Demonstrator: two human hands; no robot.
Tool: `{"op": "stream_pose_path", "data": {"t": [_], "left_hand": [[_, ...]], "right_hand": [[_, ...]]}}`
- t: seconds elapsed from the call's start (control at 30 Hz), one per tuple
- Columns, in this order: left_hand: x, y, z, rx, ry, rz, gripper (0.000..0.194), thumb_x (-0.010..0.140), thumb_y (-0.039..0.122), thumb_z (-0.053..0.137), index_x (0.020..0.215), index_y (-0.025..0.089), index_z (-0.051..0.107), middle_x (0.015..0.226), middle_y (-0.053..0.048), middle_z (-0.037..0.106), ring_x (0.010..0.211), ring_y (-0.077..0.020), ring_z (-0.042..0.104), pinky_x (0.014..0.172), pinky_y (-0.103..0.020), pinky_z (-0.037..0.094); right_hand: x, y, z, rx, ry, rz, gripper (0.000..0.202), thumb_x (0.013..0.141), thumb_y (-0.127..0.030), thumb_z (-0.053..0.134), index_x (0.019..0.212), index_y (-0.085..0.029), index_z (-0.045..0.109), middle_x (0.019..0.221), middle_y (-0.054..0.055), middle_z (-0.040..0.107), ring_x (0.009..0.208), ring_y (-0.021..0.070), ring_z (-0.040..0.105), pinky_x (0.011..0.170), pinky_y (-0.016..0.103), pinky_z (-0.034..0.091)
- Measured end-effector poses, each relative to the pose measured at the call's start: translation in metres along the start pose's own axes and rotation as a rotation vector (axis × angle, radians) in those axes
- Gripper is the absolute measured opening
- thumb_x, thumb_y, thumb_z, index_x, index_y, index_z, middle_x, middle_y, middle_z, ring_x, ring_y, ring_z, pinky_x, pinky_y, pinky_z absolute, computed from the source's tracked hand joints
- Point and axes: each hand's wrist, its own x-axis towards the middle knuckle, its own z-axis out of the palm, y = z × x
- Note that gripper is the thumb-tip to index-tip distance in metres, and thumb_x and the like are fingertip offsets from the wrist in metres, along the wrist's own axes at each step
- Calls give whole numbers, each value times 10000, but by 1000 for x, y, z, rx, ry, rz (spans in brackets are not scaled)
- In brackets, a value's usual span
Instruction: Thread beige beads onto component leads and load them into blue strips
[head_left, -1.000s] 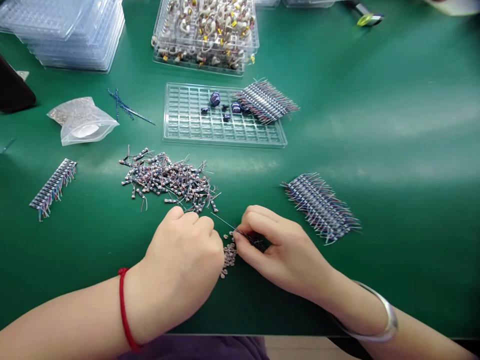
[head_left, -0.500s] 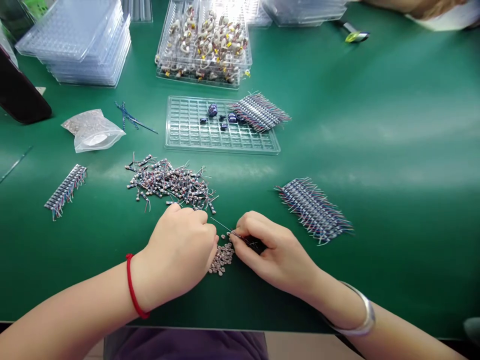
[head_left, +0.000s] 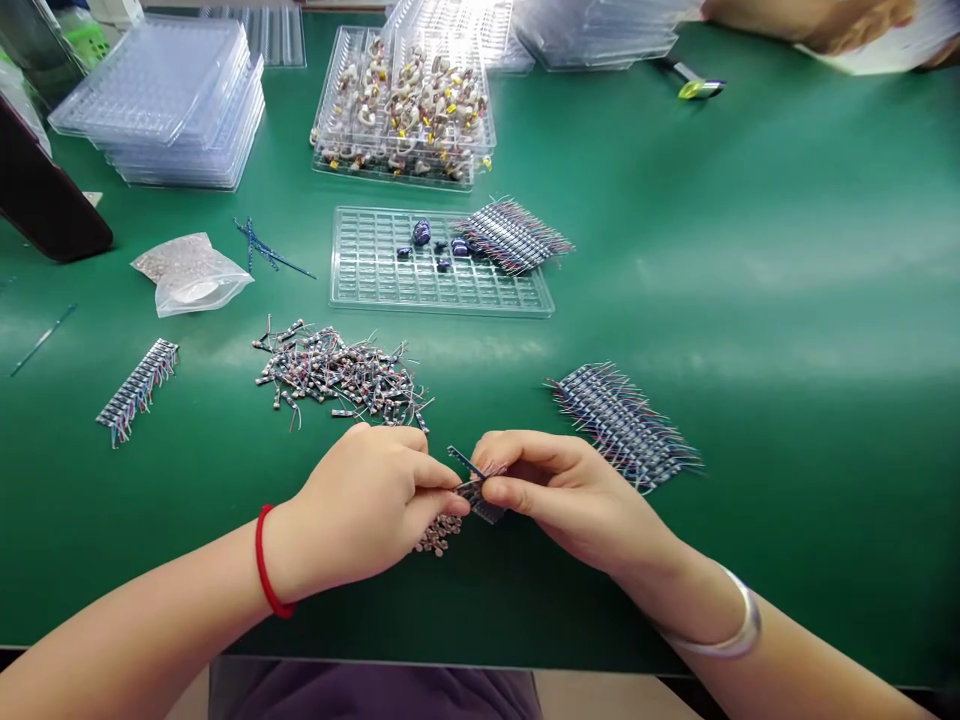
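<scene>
Between my hands is a dark strip of small circuit boards (head_left: 489, 510), held low over the table. My left hand (head_left: 367, 510) pinches its left end with thumb and forefinger. Closed on the other side of the strip are the thumb and fingers of my right hand (head_left: 574, 495). A heap of small round brownish parts (head_left: 437, 537) lies under my left fingertips, partly hidden. Beyond my left hand spreads a loose pile of small wired boards (head_left: 341, 375). To the right of my right hand lies a panel of wired boards (head_left: 626, 425).
A clear grid tray (head_left: 390, 285) holds dark blue rolls and another wired panel (head_left: 517, 238). Farther back are stacked clear trays (head_left: 165, 100) and a tray of white-and-yellow parts (head_left: 405, 110). A plastic bag (head_left: 195, 280) and a wired strip (head_left: 139, 390) lie left. Another person's hand (head_left: 862, 25) shows top right.
My left hand has moved right to meet the right hand, and its thumb and forefinger now pinch the strip. The strip has turned so more of it shows.
</scene>
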Motion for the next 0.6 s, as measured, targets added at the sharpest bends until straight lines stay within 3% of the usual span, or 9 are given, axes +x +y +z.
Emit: {"op": "stream_pose_path", "data": {"t": [0.27, 0.43, 0.5, 0.6], "left_hand": [[6, -1, -5, -139, -112, -39, 211, 853, 261, 649, 679, 192, 746, 581, 45, 411, 573, -80, 445, 555, -206, 337], [9, -5, -8, -157, -140, -56, 118, 844, 228, 661, 860, 237, 777, 613, 46, 461, 583, -79, 482, 565, -195, 361], [9, -10, -10, -104, -96, -64, 134, 857, 230, 644, 887, 231, 774, 636, 35, 507, 611, -91, 519, 592, -204, 381], [9, -17, -13, 94, 59, -111, 173, 859, 260, 638, 973, 187, 746, 691, 7, 572, 653, -130, 547, 623, -244, 400]], "right_hand": [[7, 1, -6, 274, -54, 216, 204, 608, -322, 873, 643, -187, 724, 642, 2, 639, 587, 99, 557, 539, 206, 457], [7, 1, -7, 319, -94, 224, 207, 588, -349, 881, 651, -205, 746, 623, 5, 646, 582, 101, 555, 540, 206, 453], [7, -1, -10, 313, -22, 204, 215, 581, -350, 885, 650, -213, 734, 638, -1, 644, 588, 96, 551, 538, 193, 451], [9, -3, -15, 232, 151, 143, 242, 609, -382, 865, 669, -214, 701, 681, -7, 629, 622, 99, 547, 554, 186, 454]]}}
